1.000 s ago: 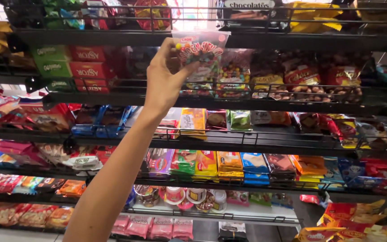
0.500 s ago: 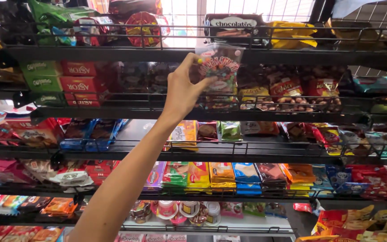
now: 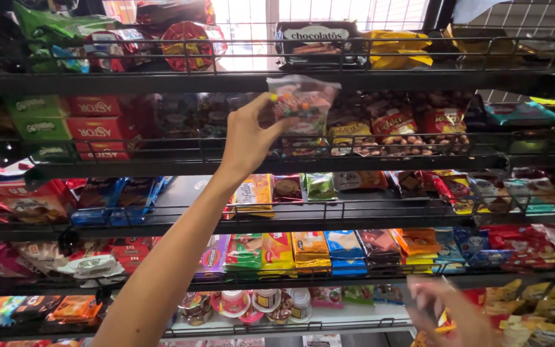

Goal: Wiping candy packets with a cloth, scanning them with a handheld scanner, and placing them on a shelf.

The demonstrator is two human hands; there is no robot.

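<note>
My left hand (image 3: 246, 136) reaches up to the second shelf from the top and grips a clear bag of colourful candies (image 3: 303, 103) by its left edge. The bag hangs just under the top shelf's black rail (image 3: 271, 82), in front of other sweet packets. My left forearm rises from the bottom left, crossing the lower shelves. My right hand (image 3: 448, 315) is low at the bottom right, blurred, fingers apart with nothing seen in it, close to orange and yellow snack packets (image 3: 528, 308).
Black wire shelves (image 3: 329, 218) fill the view, packed with snack bags. Red and green boxes (image 3: 91, 125) stand at the left, chocolate packets (image 3: 393, 125) to the right of the bag, and small cups (image 3: 252, 302) low in the middle. Bright windows show behind the top shelf.
My left hand has kept its hold on the candy bag at the same shelf while the view shifted. My right hand has come into view at the bottom right.
</note>
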